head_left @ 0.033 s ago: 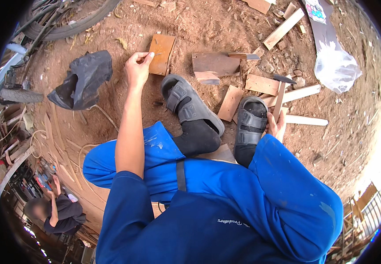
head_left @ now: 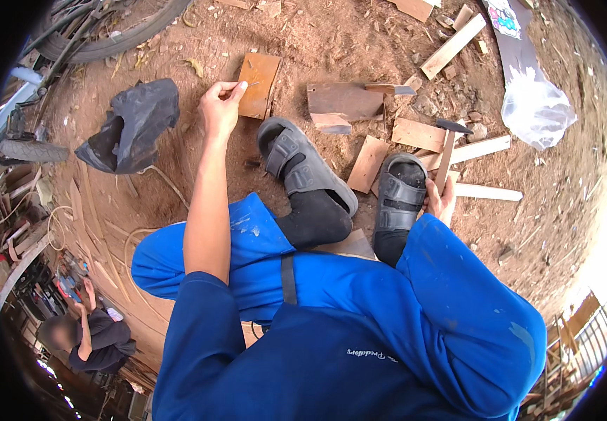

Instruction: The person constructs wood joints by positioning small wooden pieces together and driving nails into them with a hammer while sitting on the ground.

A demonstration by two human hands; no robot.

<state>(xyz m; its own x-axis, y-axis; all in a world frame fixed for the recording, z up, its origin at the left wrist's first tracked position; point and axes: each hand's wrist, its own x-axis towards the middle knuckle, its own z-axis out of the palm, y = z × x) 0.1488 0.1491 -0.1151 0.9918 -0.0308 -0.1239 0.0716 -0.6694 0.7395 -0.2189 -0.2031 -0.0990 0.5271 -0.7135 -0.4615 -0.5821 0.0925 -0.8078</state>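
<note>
At the far middle, my left hand [head_left: 220, 111] pinches a thin nail [head_left: 252, 85] between thumb and fingertips. The nail lies over an orange-brown wooden board [head_left: 262, 70] on the ground, and I cannot tell whether its tip touches the wood. My right hand [head_left: 442, 201] is closed around the lower handle of a hammer [head_left: 447, 158], beside my right sandal [head_left: 396, 196]. The hammer's dark head points away from me, above pale wood strips. My left sandal [head_left: 303, 163] stands between the board and the other wood pieces.
Brown boards [head_left: 349, 102] and a pale strip [head_left: 489, 191] lie around my feet. A black plastic bag [head_left: 138, 126] sits at left, a clear bag [head_left: 536, 112] at right. Bicycle wheels [head_left: 117, 43] stand far left. Another person [head_left: 100, 340] crouches at lower left.
</note>
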